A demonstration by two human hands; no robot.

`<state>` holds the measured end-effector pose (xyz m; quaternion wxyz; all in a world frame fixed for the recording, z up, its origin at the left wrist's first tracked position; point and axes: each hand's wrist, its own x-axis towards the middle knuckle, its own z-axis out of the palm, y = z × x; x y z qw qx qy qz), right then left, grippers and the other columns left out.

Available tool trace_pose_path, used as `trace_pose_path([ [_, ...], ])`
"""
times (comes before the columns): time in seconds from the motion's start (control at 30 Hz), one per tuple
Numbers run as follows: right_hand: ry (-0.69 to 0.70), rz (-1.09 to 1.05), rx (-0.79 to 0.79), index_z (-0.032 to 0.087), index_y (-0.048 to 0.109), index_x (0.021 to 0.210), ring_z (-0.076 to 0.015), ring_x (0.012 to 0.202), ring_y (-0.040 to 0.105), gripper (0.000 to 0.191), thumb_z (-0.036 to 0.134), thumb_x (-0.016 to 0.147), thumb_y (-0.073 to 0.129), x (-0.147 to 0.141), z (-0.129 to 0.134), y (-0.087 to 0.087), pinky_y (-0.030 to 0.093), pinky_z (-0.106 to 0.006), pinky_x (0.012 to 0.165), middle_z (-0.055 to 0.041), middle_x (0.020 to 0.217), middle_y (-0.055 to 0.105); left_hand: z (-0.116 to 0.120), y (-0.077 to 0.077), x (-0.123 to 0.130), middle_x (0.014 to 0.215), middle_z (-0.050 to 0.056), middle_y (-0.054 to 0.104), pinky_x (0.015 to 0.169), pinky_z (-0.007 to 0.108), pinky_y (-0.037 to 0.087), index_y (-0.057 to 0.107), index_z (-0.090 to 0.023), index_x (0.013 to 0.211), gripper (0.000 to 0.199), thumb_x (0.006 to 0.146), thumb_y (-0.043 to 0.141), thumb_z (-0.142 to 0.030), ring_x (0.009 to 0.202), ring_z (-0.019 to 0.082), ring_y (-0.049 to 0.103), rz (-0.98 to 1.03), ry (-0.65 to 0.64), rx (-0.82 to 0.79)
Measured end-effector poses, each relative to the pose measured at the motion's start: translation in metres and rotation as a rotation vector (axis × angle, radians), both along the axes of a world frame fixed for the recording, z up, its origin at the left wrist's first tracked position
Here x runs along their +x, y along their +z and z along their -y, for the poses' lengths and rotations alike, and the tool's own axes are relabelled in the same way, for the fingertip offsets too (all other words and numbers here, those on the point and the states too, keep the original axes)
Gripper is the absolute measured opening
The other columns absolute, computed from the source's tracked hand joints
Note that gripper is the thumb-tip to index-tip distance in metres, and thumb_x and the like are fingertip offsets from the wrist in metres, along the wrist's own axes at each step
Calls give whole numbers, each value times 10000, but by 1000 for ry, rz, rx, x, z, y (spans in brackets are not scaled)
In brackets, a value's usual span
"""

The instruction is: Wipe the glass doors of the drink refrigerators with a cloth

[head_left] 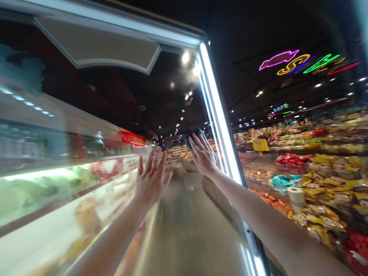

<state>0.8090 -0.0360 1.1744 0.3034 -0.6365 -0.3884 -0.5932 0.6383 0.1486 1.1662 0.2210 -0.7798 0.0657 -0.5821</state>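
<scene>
A large glass door or panel point(186, 214) stands before me, framed by a bright strip light point(220, 115) on its right side. My left hand point(152, 174) is raised against or just before the glass, its fingers spread and nothing in it. Higher up and to the right, near the lit edge, my right hand point(202, 153) lies flat over a dark cloth point(189, 142), pressing it to the glass. Most of the cloth is hidden beneath the fingers and palm.
Shelves with blurred goods point(86, 214) show on the left, below a red sign point(132, 138). Yellow snack bags point(330, 180), a white roll point(296, 197) and a yellow price sign point(260, 145) are at the right. Neon shapes point(293, 64) glow above.
</scene>
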Motion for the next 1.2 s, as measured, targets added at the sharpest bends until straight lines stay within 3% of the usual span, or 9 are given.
trace_pose_path([
  [0.17,61,99,-113,347,364,1559,-242,1525,282,599,226,989,504,11,20,-31,340,-532,1231,20,1604,407,-10,-5,-20,1683,89,192,1281,542,51,-19,-264,1628,865,974,531,-398,1559,294,163,-37,38,30],
  [0.33,21,-110,198,258,359,1571,-297,1541,228,585,206,994,442,13,-1,11,353,-589,1200,-43,1631,349,-17,-6,-34,1682,118,188,1272,567,74,36,-231,1635,810,986,497,-381,1561,309,151,-33,102,-5],
  [0.43,61,-27,55,271,364,1571,-268,1549,205,587,226,993,457,-13,-20,15,321,-536,1236,-12,1637,336,-15,-9,-36,1680,121,203,1271,564,82,82,-211,1634,773,990,480,-367,1562,308,151,-48,129,-29],
  [0.53,123,127,-186,329,401,1548,-236,1531,268,572,249,989,495,-24,-15,-7,307,-499,1252,29,1616,380,-17,-14,-43,1676,121,221,1275,549,73,103,-205,1633,786,980,502,-385,1560,310,162,-49,144,-24],
  [0.63,119,133,-164,333,423,1535,-243,1512,316,566,237,982,501,-11,-1,-15,328,-513,1238,17,1593,428,-26,-16,-54,1672,128,227,1276,550,58,85,-206,1634,821,969,524,-403,1558,311,169,-38,153,1],
  [0.77,67,-47,143,310,365,1566,-282,1533,261,568,279,1006,454,-5,-16,20,321,-579,1217,-17,1617,391,-36,-18,-66,1678,121,207,1272,565,62,36,-216,1634,819,981,499,-390,1565,305,129,-11,190,-16],
  [0.87,78,-59,141,293,349,1576,-304,1546,214,581,360,1012,470,-28,-43,38,295,-581,1226,-25,1643,337,-38,-21,-65,1683,118,191,1269,570,64,34,-211,1635,806,989,481,-390,1567,311,116,-9,217,-49],
  [1.07,149,175,-267,329,462,1512,-239,1511,320,497,341,1015,473,-40,-28,-9,293,-489,1256,38,1600,410,-41,-28,-73,1681,119,200,1273,551,49,121,-190,1631,773,988,485,-417,1567,309,124,-50,225,-64],
  [1.2,97,98,-85,297,467,1511,-262,1512,317,505,316,1006,463,-21,-18,1,325,-522,1230,3,1595,426,-53,-28,-92,1681,121,203,1272,550,58,102,-191,1632,775,992,480,-408,1567,308,123,-42,237,-40],
])
